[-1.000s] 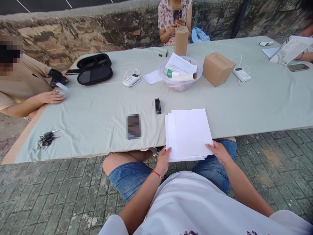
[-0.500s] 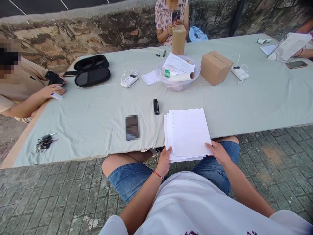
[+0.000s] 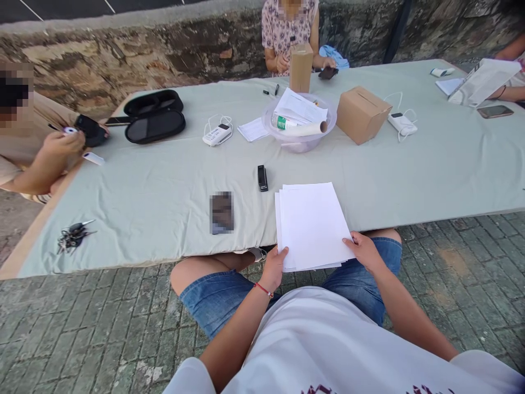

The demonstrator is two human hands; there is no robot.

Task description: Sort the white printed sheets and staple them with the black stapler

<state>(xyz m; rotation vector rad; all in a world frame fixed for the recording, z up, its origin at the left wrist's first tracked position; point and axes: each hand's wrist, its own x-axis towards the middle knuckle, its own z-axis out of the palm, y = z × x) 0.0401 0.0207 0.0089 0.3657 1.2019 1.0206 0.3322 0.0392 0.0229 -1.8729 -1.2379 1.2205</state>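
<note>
A loose stack of white paper sheets [image 3: 314,224] lies over the table's near edge, its lower end out above my lap. My left hand [image 3: 274,267] grips the stack's lower left corner, thumb on top. At the lower right edge, my right hand [image 3: 364,250] pinches the sheets with the thumb on top; its other fingers are mostly hidden beneath. The sheets are slightly out of line, with a few edges showing at the left and bottom. Just beyond the stack lies a small black stapler-like object [image 3: 262,178]. A blurred dark rectangular item [image 3: 222,213] lies to the left.
Across the cloth-covered table [image 3: 164,202] stand a plastic basin [image 3: 299,143] with papers and a roll, a cardboard box [image 3: 363,115] and a taller box [image 3: 301,68]. A black case [image 3: 156,128] lies open at left, keys [image 3: 75,236] nearer. Several people sit around.
The top sheet has shifted left, covering the printed strip that showed before. The person opposite has lowered a phone to the table. The person at left has raised a hand holding a small object.
</note>
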